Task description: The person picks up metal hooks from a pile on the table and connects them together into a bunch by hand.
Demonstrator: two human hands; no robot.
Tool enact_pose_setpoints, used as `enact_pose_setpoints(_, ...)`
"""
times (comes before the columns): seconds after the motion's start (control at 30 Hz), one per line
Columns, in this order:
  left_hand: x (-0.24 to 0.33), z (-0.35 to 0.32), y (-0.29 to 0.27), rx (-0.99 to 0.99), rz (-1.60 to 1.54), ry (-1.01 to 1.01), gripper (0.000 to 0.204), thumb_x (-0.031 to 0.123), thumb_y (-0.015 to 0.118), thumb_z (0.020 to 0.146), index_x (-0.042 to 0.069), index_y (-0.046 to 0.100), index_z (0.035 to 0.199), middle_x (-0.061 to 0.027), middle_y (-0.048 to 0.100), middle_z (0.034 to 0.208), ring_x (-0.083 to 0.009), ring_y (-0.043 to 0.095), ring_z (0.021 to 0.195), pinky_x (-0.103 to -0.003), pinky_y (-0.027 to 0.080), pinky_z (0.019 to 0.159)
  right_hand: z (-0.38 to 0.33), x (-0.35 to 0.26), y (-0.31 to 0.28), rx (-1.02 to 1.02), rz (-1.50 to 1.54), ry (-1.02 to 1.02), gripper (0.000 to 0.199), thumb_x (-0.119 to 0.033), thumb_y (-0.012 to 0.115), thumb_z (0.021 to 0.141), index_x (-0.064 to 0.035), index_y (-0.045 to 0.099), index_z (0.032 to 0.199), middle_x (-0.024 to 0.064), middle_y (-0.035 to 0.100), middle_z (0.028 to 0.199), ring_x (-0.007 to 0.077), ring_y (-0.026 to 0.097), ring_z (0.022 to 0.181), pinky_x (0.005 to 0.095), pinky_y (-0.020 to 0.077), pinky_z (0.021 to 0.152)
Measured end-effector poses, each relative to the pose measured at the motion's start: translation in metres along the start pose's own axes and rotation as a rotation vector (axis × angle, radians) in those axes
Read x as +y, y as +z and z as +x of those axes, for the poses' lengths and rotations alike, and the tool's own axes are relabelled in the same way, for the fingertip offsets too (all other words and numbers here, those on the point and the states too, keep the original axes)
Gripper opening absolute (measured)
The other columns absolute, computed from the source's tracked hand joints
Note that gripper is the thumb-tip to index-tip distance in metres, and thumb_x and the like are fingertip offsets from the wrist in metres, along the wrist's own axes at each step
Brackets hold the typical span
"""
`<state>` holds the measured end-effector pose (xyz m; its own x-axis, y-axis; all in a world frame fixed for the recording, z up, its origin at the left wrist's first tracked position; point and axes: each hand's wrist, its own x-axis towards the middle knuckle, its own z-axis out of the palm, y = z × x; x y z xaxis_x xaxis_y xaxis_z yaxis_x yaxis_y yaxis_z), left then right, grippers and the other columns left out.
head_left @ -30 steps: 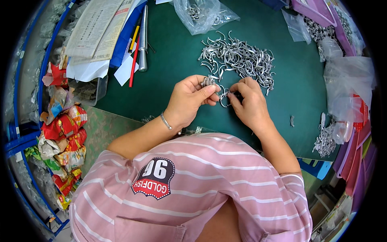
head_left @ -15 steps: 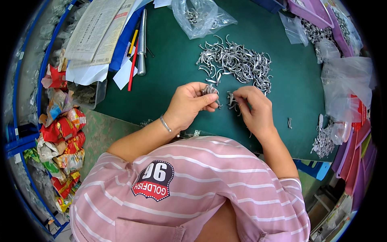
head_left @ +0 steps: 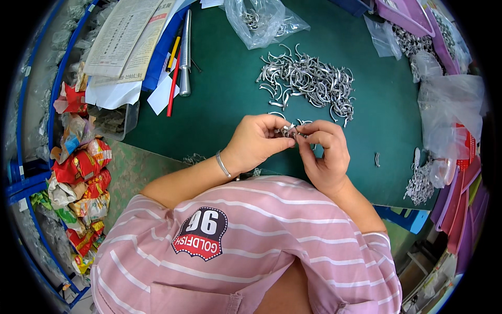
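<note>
Red snack wrappers (head_left: 83, 167) left; clear bag (head_left: 261, 21) top.

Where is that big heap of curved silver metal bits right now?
The heap of metal pieces lies on the green mat, just beyond both hands, below a clear plastic bag.

Bright even light, soft shadows, sharp centre, fisheye-bent edges

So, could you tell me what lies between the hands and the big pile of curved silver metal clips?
In the head view, only a few stray curved clips on bare green mat separate the hands from the pile.
</note>
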<state>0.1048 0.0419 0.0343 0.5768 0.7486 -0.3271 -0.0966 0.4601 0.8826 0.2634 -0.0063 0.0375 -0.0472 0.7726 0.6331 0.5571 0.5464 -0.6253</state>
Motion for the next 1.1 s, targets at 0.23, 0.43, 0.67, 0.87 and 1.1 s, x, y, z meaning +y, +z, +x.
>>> enact_pose_setpoints(0.23,0.001,-0.001,-0.001,-0.018,0.005,-0.044,0.012,0.000,0.061,0.081,-0.004,0.060,0.092,-0.0079,0.063,0.084,-0.0128,0.061,0.077,-0.023,0.050,0.069,-0.006,0.003,0.000,-0.041,0.099,0.170,0.021,0.010,0.065,0.070,-0.0006,0.052,0.083,0.0117,0.060,0.082,0.0220,0.060,0.071,0.0280,0.0494,0.061)
enact_pose_setpoints(0.43,-0.004,0.002,-0.008,-0.032,-0.302,-0.132,0.012,0.007,0.061,0.083,-0.002,0.059,0.091,-0.0066,0.061,0.081,-0.0136,0.061,0.073,-0.023,0.049,0.064,-0.009,-0.003,-0.003,-0.092,0.275,0.371,0.019,0.009,0.062,0.074,0.0020,0.055,0.090,0.0114,0.060,0.085,0.0179,0.061,0.078,0.0257,0.0513,0.066)
enact_pose_setpoints(0.67,0.000,0.000,-0.004,0.014,-0.240,-0.136,0.014,0.007,0.061,0.083,-0.002,0.059,0.094,-0.0069,0.062,0.082,-0.0130,0.061,0.072,-0.023,0.050,0.064,-0.017,0.004,-0.006,-0.009,0.768,0.776,0.027,0.012,0.055,0.080,0.0038,0.047,0.104,0.0119,0.057,0.099,0.0174,0.060,0.089,0.0269,0.0514,0.079)
enact_pose_setpoints(0.87,0.003,0.001,-0.003,-0.005,-0.190,-0.155,0.018,0.007,0.061,0.084,-0.003,0.059,0.098,-0.0082,0.063,0.083,-0.0122,0.060,0.069,-0.022,0.050,0.064,-0.016,0.004,-0.014,0.031,0.925,0.859,0.022,0.010,0.054,0.081,0.0035,0.048,0.101,0.0135,0.057,0.097,0.0191,0.061,0.089,0.0287,0.0529,0.077)
enact_pose_setpoints(1.1,0.004,0.002,-0.002,-0.060,-0.210,-0.157,0.016,0.007,0.060,0.084,-0.003,0.059,0.096,-0.0079,0.062,0.081,-0.0123,0.060,0.069,-0.023,0.050,0.064,-0.020,0.005,-0.016,0.063,1.056,0.945,0.019,0.009,0.054,0.081,0.0033,0.049,0.099,0.0139,0.058,0.097,0.0209,0.062,0.088,0.0290,0.0533,0.076)
